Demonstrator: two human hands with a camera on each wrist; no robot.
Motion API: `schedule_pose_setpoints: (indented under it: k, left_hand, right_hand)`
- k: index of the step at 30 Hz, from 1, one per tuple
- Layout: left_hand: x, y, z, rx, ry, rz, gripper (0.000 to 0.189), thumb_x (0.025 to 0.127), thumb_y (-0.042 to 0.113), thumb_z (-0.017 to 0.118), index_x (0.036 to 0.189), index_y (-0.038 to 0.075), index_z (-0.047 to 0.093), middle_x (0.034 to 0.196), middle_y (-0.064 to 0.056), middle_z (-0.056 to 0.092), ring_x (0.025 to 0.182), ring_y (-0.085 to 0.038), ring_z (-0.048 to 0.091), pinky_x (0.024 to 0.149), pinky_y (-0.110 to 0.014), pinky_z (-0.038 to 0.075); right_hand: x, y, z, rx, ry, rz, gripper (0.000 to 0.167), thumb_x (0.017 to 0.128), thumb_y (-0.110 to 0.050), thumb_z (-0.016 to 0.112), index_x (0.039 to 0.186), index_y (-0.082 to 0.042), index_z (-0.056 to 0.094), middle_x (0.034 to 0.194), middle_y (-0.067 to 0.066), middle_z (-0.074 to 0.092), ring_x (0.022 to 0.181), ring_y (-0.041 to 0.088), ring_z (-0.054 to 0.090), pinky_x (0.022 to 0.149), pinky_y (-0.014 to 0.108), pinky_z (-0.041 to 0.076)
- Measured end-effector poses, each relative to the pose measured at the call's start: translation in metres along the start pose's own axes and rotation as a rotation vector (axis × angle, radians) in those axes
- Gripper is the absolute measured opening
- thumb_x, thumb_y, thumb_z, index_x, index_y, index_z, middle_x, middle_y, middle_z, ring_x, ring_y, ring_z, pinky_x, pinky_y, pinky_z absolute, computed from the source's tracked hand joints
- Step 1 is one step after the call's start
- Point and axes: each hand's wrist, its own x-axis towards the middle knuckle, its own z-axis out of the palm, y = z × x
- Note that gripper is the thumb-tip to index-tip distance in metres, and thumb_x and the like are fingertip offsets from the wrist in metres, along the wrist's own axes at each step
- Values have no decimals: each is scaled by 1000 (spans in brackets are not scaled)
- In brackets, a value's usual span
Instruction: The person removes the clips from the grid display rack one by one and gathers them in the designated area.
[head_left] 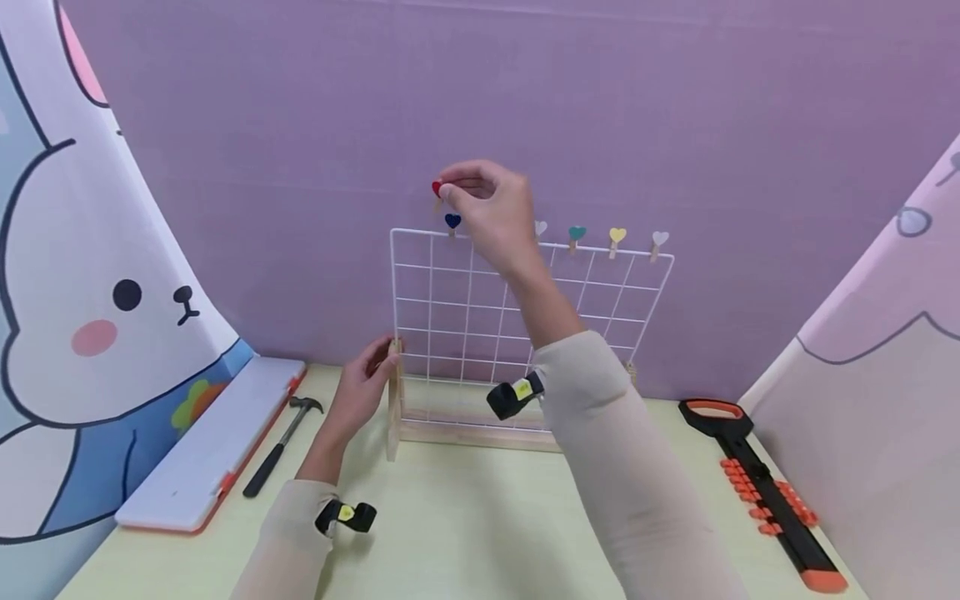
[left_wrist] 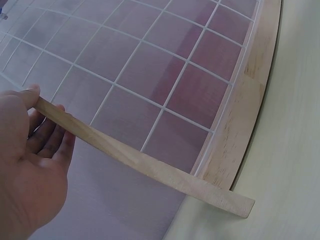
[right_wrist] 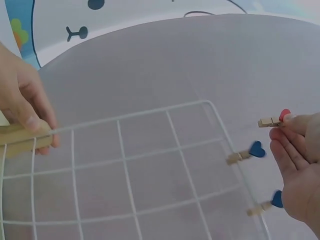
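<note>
My right hand (head_left: 491, 208) pinches a small wooden clothespin with a red heart (right_wrist: 270, 122) between thumb and fingertips, above the left part of the wire grid's top edge and apart from it. The white wire grid (head_left: 470, 302) stands upright in a wooden stand. My left hand (head_left: 362, 387) grips the top of the stand's left wooden post (left_wrist: 135, 159), thumb on one side and fingers on the other. Clipped along the top wire are a dark blue heart clothespin (head_left: 453, 222), a teal one (head_left: 577, 234), a yellow one (head_left: 617, 237) and pale ones (head_left: 660, 240); my right hand hides part of that row.
To the left lie a hammer (head_left: 279, 447) and a flat white case (head_left: 217, 442) with orange edging. At the right a black and orange tool (head_left: 757, 479) with orange clips lies on the pale table (head_left: 450, 525). A purple cloth (head_left: 300, 167) hangs behind the grid.
</note>
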Motion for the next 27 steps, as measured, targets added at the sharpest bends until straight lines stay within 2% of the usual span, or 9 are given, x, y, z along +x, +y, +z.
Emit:
schedule_pose_setpoints:
  k: [5, 9, 15, 21, 27]
  left_hand:
    - [0, 1, -2, 0, 0, -2, 47, 108, 27, 55, 150, 5, 51, 146, -20, 60, 123, -2, 58, 99, -6, 46]
    - [1, 0, -2, 1, -5, 3, 46, 108, 26, 55, 149, 5, 52, 147, -20, 59, 119, 5, 57, 98, -6, 46]
    - [1, -1, -1, 9, -5, 14, 45, 108, 26, 55, 149, 6, 53, 147, -18, 60, 122, -1, 58, 98, -7, 47]
    - [3, -1, 2, 2, -5, 27, 45, 108, 26, 56, 148, 5, 54, 146, -18, 61, 126, -13, 59, 99, -7, 47]
    - [3, 0, -1, 7, -11, 23, 47, 108, 26, 56, 149, 4, 52, 148, -18, 59, 135, -29, 55, 100, -6, 45]
  right_hand:
    - [-3, -4, -16, 27, -2, 3, 12, 93, -5, 76, 104, -3, 77, 100, 10, 79, 94, 13, 73, 90, 24, 58]
    - [-6, -6, -27, 25, 3, 10, 11, 93, -7, 76, 104, -4, 77, 99, 7, 79, 94, 13, 73, 86, 23, 58]
    - [-16, -1, -43, -9, -2, -14, 11, 93, -6, 76, 104, -4, 77, 98, 6, 79, 92, 13, 73, 87, 23, 57]
    - [-34, 6, -66, -41, 2, 20, 12, 92, -5, 76, 104, -4, 77, 97, 5, 79, 91, 12, 74, 88, 23, 59]
    - [-63, 16, -88, -78, -31, 74, 15, 93, -5, 76, 107, -3, 77, 98, 3, 80, 92, 13, 76, 88, 23, 60]
